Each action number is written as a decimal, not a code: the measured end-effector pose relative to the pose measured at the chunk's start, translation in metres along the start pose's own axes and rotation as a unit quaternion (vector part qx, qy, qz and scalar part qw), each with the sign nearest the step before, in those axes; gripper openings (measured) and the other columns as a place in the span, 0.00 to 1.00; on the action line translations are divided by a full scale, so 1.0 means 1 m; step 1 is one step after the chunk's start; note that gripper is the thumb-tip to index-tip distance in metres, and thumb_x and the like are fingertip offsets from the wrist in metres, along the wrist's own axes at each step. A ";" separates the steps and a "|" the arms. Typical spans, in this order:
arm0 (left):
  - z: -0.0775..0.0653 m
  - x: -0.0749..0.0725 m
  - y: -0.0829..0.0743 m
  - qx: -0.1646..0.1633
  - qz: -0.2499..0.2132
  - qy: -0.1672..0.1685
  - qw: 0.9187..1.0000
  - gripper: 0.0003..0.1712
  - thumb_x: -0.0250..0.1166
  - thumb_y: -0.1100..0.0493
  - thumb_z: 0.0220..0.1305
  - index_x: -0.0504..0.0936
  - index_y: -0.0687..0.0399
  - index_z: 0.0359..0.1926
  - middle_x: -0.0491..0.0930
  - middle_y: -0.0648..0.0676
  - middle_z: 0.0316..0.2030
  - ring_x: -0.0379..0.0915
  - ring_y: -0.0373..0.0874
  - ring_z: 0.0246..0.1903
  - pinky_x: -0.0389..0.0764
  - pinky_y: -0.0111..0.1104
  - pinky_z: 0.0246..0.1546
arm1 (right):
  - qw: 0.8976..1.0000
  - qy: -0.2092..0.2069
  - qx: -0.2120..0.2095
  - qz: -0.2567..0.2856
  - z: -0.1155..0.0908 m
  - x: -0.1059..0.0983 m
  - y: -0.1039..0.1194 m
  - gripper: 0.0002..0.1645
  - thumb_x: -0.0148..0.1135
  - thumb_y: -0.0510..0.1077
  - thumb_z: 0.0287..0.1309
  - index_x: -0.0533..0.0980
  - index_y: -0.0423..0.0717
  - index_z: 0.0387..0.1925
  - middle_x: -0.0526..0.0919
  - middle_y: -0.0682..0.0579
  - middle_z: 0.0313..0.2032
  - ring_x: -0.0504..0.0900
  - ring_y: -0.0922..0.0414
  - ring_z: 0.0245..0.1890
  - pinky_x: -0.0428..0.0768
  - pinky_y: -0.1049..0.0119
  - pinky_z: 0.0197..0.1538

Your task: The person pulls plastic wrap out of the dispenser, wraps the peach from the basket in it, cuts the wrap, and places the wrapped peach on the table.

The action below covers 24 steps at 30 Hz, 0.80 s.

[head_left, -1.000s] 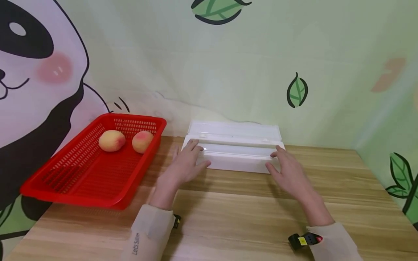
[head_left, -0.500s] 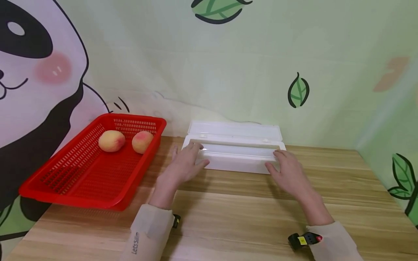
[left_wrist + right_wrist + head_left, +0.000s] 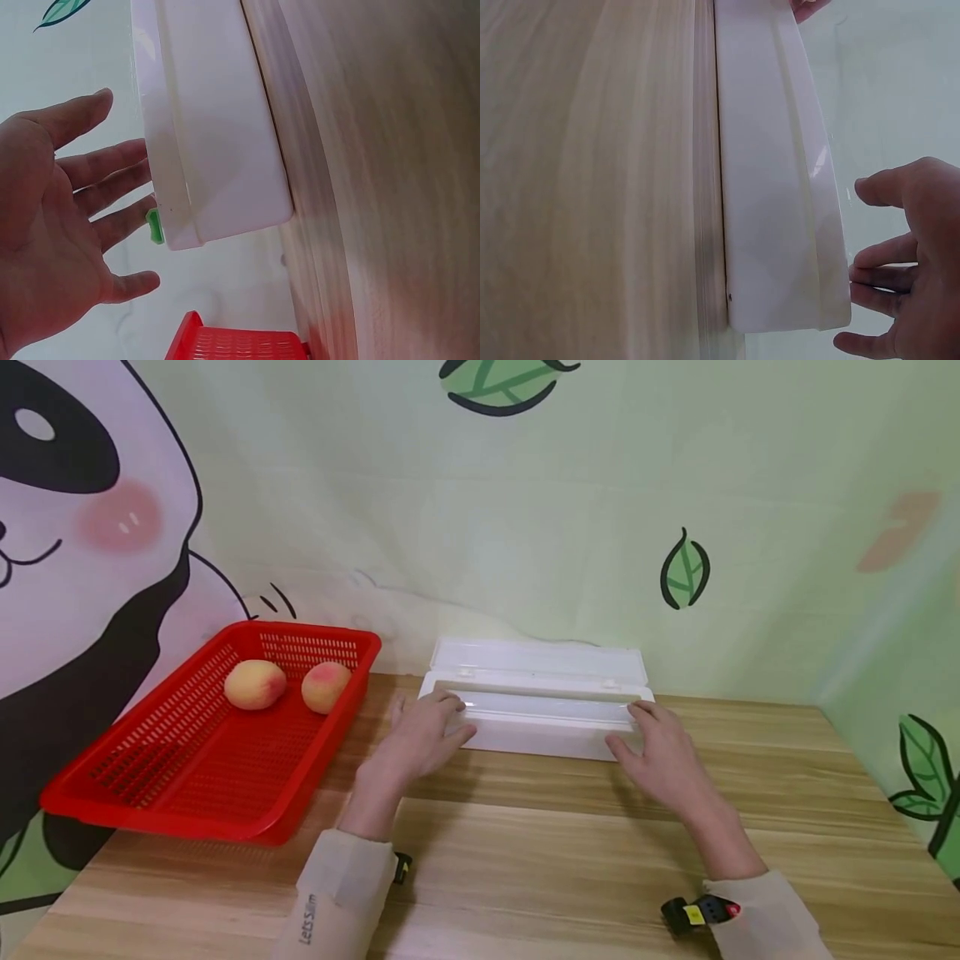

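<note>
A long white box (image 3: 543, 737) lies crosswise on the wooden table, its lid (image 3: 540, 662) tipped back and up against the wall side. Inside, a pale strip runs along its length. My left hand (image 3: 418, 737) hovers at the box's left end, fingers spread, fingertips right at the rim. A small green tab (image 3: 155, 226) shows beside those fingers in the left wrist view. At the opposite end, my right hand (image 3: 663, 758) has its fingers spread with the tips close over the rim. In the right wrist view nothing lies within the right hand (image 3: 922, 262).
To the left stands a red plastic basket (image 3: 217, 822) holding two peaches, one yellow peach (image 3: 255, 685) and one pinker peach (image 3: 326, 688). Behind the table (image 3: 525, 868) hangs a green backdrop (image 3: 525, 527) printed with leaves and a panda.
Both hands have shifted only slightly, the left a little back and to the left, the right fingertips a little lower. The box, lid and basket stay put.
</note>
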<state>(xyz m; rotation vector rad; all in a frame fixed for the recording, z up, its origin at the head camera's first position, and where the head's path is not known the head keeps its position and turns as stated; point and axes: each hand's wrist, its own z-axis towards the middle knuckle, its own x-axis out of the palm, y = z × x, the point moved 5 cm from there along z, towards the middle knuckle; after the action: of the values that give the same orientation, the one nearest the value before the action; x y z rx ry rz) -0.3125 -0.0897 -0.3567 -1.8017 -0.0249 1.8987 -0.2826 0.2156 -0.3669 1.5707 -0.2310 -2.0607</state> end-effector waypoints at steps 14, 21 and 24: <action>0.001 0.001 -0.001 0.003 0.008 -0.007 1.000 0.33 0.60 0.45 0.75 0.72 0.60 0.72 0.69 0.58 0.71 0.64 0.56 0.70 0.50 0.68 0.68 | 1.000 -0.018 -0.009 0.007 0.000 0.000 0.000 0.41 0.64 0.46 0.68 0.63 0.17 0.67 0.63 0.24 0.68 0.61 0.30 0.68 0.60 0.36 0.69; 0.002 0.000 -0.001 0.002 0.009 -0.018 1.000 0.36 0.59 0.44 0.75 0.68 0.59 0.74 0.66 0.57 0.73 0.61 0.55 0.71 0.52 0.67 0.68 | 0.999 -0.026 -0.008 0.020 0.001 -0.002 -0.001 0.39 0.64 0.43 0.68 0.62 0.18 0.68 0.63 0.26 0.68 0.61 0.31 0.69 0.61 0.37 0.69; 0.002 -0.001 -0.001 0.003 0.008 -0.025 1.000 0.36 0.60 0.44 0.75 0.67 0.58 0.75 0.64 0.58 0.73 0.60 0.55 0.72 0.53 0.67 0.67 | 0.999 -0.035 -0.013 0.025 0.001 -0.003 -0.001 0.37 0.63 0.40 0.67 0.63 0.19 0.68 0.63 0.27 0.68 0.61 0.31 0.69 0.60 0.37 0.69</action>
<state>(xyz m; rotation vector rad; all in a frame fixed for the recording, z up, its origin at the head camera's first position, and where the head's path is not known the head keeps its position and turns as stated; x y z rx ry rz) -0.3139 -0.0886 -0.3552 -1.7564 -0.0223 1.9519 -0.2832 0.2176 -0.3645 1.4644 -0.2660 -2.0740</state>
